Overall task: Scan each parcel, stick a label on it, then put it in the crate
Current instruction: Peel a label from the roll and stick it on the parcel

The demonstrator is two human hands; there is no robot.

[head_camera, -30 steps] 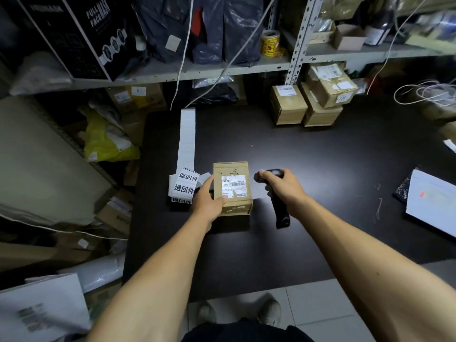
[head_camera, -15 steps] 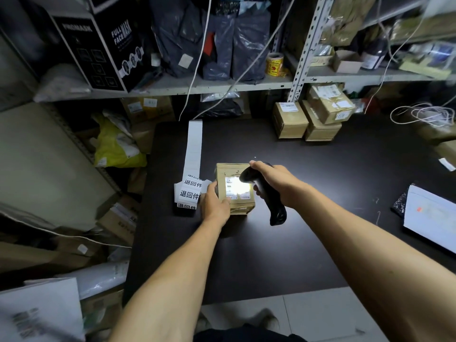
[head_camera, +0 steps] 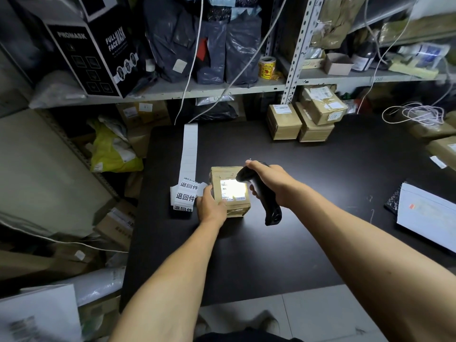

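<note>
A small brown cardboard parcel (head_camera: pixel 230 208) stands on the black table (head_camera: pixel 246 255), its white shipping label lit by a bright glare. My left hand (head_camera: pixel 211 207) holds the parcel by its left side. My right hand (head_camera: pixel 272 185) grips a black handheld scanner (head_camera: pixel 269 206), with the head pointed down at the label from the right. A strip of white labels (head_camera: pixel 188 169) printed with black characters lies just left of the parcel. No crate is in view.
Three taped cardboard boxes (head_camera: pixel 306 119) are stacked at the table's back. White papers (head_camera: pixel 429 218) lie at the right edge. Metal shelves (head_camera: pixel 197 91) behind hold bags, a black mask box and a yellow tape roll. Boxes and bags crowd the floor on the left.
My right hand lifted the scanner from beside the parcel and aimed it at the label, which now glows under the scanner light. My left hand kept its hold on the parcel.
</note>
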